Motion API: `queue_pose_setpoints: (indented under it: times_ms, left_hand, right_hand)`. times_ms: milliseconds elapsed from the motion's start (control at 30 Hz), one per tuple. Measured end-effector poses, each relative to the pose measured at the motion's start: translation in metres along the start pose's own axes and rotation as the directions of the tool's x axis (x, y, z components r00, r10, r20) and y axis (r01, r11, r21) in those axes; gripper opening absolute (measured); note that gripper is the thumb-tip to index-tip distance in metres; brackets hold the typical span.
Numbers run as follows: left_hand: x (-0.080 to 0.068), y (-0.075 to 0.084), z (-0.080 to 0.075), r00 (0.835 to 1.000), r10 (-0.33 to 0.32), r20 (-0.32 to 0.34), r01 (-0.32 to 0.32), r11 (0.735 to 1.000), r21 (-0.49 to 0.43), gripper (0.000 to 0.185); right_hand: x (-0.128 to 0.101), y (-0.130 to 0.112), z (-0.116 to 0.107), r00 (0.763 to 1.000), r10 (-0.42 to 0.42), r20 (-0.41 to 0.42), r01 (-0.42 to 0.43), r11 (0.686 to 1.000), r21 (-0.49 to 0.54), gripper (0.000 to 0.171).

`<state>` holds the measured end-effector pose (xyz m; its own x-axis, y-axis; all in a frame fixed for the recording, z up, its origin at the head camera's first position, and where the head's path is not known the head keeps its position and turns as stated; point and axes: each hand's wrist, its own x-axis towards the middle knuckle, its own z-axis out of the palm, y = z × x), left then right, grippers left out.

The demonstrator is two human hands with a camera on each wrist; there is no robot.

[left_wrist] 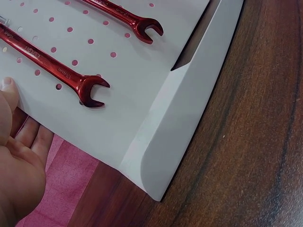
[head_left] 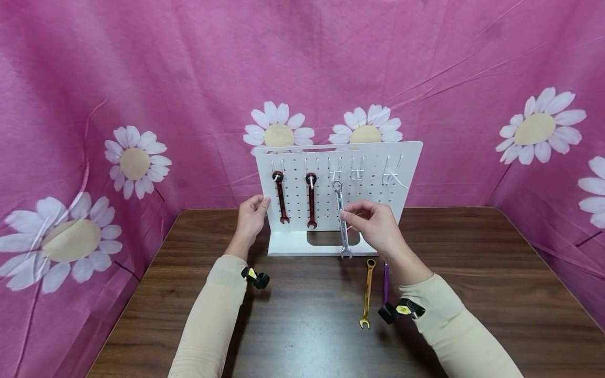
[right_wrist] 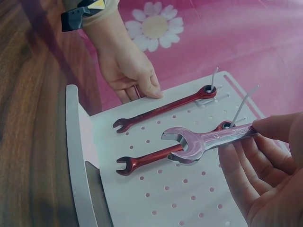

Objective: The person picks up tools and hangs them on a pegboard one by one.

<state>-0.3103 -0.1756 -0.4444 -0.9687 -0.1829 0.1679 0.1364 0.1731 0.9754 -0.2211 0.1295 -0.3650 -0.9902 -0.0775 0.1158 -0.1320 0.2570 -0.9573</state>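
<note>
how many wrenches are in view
5, it seems: one red wrench hangs leftmost on the white pegboard, another red wrench beside it; the right hand pinches a silver wrench; a gold wrench lies on the table, with a purple wrench, partly hidden, to its right.

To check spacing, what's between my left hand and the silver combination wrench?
In the head view, two red combination wrenches hang on the white pegboard between your left hand and the silver combination wrench.

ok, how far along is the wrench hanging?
Done: two red combination wrenches hang on the white pegboard. In hand: right hand pinches a silver combination wrench in front of it. Likely left: the gold combination wrench and partly hidden purple tool on the table.
</note>
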Motion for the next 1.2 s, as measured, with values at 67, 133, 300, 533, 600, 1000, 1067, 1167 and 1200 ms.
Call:
queue_pose_setpoints:
  times_ms: [67,133,300,533,600,1000,1067,1167,1200]
  left_hand:
    - [0.000,0.000,0.000,1.000,-0.009,0.002,0.009,1.000,0.003,0.028]
    - [0.000,0.000,0.000,1.000,-0.018,0.003,0.018,1.000,0.004,0.028]
    - [-0.001,0.000,0.001,1.000,-0.020,0.004,0.020,1.000,0.012,0.028]
    - [0.000,-0.001,0.001,1.000,-0.012,0.010,0.012,1.000,0.025,0.028]
    - [0.001,-0.002,0.001,1.000,-0.006,0.008,0.006,1.000,0.020,0.028]
    - [0.001,-0.001,0.001,1.000,0.013,-0.001,-0.013,1.000,-0.010,0.028]
    - [0.001,-0.001,0.001,1.000,0.010,0.000,-0.010,1.000,-0.006,0.028]
    - [0.001,-0.001,0.001,1.000,0.007,-0.002,-0.007,1.000,-0.006,0.027]
    - [0.001,-0.001,0.001,1.000,0.007,-0.004,-0.007,1.000,-0.007,0.027]
  right_hand:
    - [0.001,-0.001,0.000,1.000,0.000,0.003,0.000,1.000,0.005,0.026]
    - [0.003,-0.001,0.001,1.000,0.002,0.005,-0.002,1.000,0.007,0.026]
    - [0.007,0.001,0.002,1.000,0.012,0.016,-0.012,1.000,0.006,0.026]
    - [0.015,0.006,0.003,1.000,0.023,0.006,-0.023,0.999,0.035,0.028]
    - [0.018,0.008,0.004,1.000,0.026,0.010,-0.026,0.999,0.043,0.027]
    - [0.032,0.015,0.004,0.999,0.049,0.017,-0.049,0.999,-0.004,0.027]
    - [0.036,0.016,0.004,0.998,0.056,0.013,-0.056,0.998,-0.011,0.027]
    - [0.044,0.019,0.005,0.997,0.080,0.007,-0.080,0.997,-0.004,0.029]
    - [0.046,0.020,0.005,0.996,0.090,0.006,-0.090,0.996,0.003,0.029]
